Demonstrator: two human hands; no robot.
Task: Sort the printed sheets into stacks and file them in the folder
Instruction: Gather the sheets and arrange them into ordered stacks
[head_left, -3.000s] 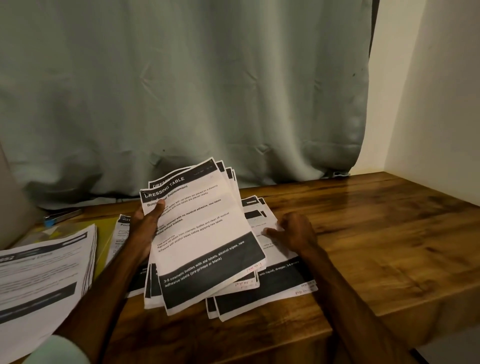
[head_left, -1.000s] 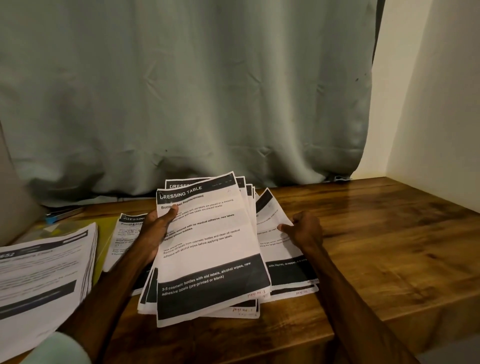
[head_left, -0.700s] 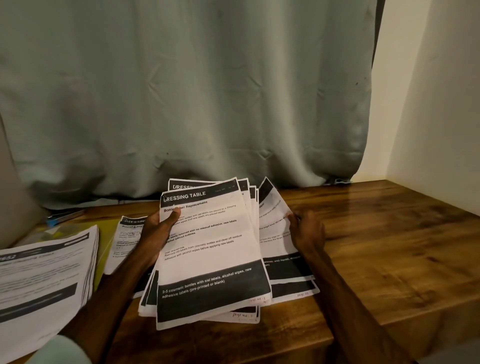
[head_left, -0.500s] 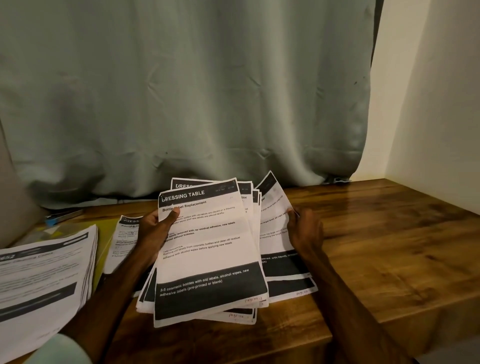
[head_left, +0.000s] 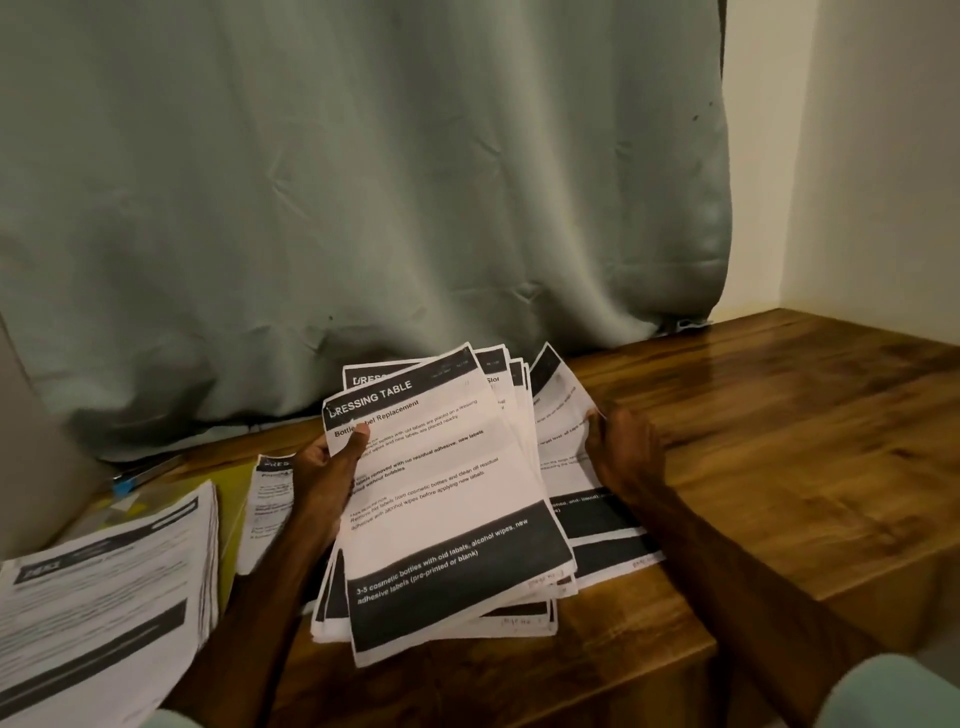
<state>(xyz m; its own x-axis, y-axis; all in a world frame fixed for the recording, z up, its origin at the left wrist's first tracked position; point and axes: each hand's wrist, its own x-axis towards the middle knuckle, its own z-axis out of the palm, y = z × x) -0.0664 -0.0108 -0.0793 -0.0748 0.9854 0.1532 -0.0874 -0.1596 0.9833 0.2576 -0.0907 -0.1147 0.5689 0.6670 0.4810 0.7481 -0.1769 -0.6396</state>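
My left hand (head_left: 324, 470) grips a fanned bundle of printed sheets (head_left: 447, 499) headed "DRESSING TABLE", thumb on the top page, held tilted above the wooden table (head_left: 779, 467). My right hand (head_left: 621, 449) pinches the right edge of a single sheet (head_left: 563, 415) lifted off the pile lying at the bundle's right side. More sheets of that pile (head_left: 613, 551) lie flat under it. A yellow folder (head_left: 236, 493) lies at the left, mostly covered by paper.
A thick stack of printed sheets (head_left: 98, 597) sits at the near left. Another sheet (head_left: 270, 499) lies on the folder behind my left wrist. A blue-tipped object (head_left: 130, 480) lies at the back left. A green curtain (head_left: 363, 208) hangs behind; a wall closes the right side.
My right hand went from resting flat on the right pile to pinching one sheet's edge and lifting it upright beside the bundle. My left hand raised the bundle slightly.
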